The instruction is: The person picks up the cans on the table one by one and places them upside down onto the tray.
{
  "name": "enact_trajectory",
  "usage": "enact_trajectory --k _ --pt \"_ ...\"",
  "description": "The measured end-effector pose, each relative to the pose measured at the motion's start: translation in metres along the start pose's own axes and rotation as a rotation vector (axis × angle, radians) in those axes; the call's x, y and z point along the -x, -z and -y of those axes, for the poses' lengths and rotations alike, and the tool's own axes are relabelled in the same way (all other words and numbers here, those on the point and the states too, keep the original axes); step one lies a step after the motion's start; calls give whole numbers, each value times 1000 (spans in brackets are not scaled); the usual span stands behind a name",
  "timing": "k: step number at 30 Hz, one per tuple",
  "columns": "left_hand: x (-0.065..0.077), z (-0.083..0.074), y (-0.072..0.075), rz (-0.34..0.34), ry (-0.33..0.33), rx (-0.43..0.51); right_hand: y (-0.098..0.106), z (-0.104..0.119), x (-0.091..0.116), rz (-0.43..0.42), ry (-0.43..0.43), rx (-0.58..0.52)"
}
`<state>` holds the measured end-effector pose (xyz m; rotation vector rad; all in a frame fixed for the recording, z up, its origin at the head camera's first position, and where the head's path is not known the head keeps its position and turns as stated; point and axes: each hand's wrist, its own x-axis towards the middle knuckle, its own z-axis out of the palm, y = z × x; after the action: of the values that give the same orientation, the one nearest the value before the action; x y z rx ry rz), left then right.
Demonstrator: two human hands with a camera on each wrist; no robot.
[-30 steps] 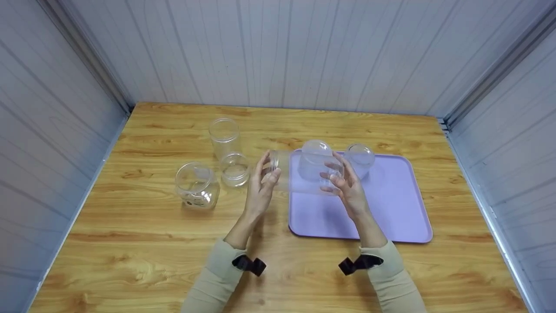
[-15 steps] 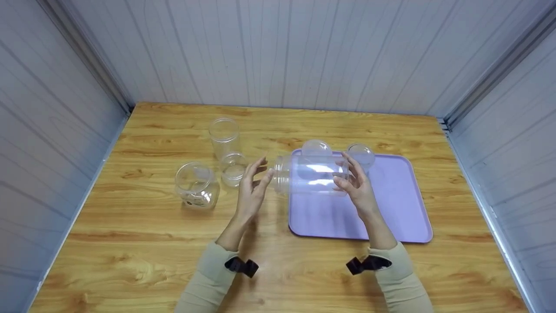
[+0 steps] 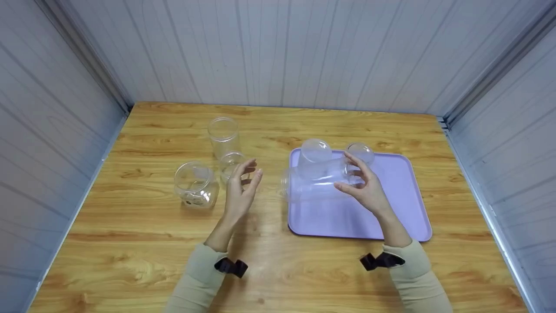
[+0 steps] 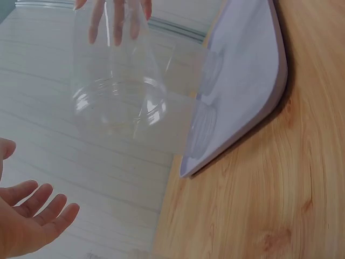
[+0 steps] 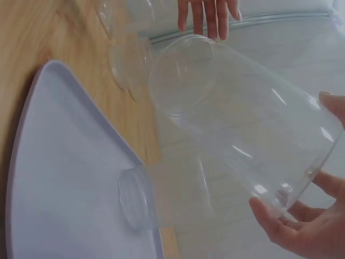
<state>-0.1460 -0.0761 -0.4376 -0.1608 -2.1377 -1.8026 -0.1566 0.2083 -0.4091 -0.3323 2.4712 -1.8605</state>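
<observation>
My right hand (image 3: 367, 187) grips the base end of a clear plastic jar (image 3: 319, 180), thumb on the near side and fingers on the far side. The jar lies on its side in the air over the purple tray (image 3: 391, 217), its mouth tilted slightly down to the left. In the right wrist view, the jar's open mouth (image 5: 183, 78) shows no lid. My left hand (image 3: 239, 193) hovers left of the jar, fingers loosely bent, with nothing held. Two clear jars, the left one (image 3: 316, 150) and the right one (image 3: 361, 152), stand mouth-down at the tray's far edge.
Left of the tray stand a tall clear jar (image 3: 223, 134), a shorter clear jar (image 3: 229, 167) partly behind my left hand, and a squarish clear jar (image 3: 197, 187). Pale panel walls (image 3: 278, 52) enclose the wooden table (image 3: 130, 252) at the back and sides.
My left hand has let go of the jar's mouth end and moved left. My right hand has carried the jar slightly right, and its mouth end now dips.
</observation>
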Motion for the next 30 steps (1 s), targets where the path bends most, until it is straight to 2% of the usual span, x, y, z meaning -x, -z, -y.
enact_trajectory --k 4,15,21,30 --pt "-3 14 5 10 -15 -66 5 -5 -2 17 12 139" --pt "-7 17 25 2 -1 -170 19 -1 -6 63 119 404" --pt "-11 22 35 28 -38 -251 32 3 -7 93 145 506" --pt "-12 21 51 54 -59 -410 55 6 -4 138 120 627"
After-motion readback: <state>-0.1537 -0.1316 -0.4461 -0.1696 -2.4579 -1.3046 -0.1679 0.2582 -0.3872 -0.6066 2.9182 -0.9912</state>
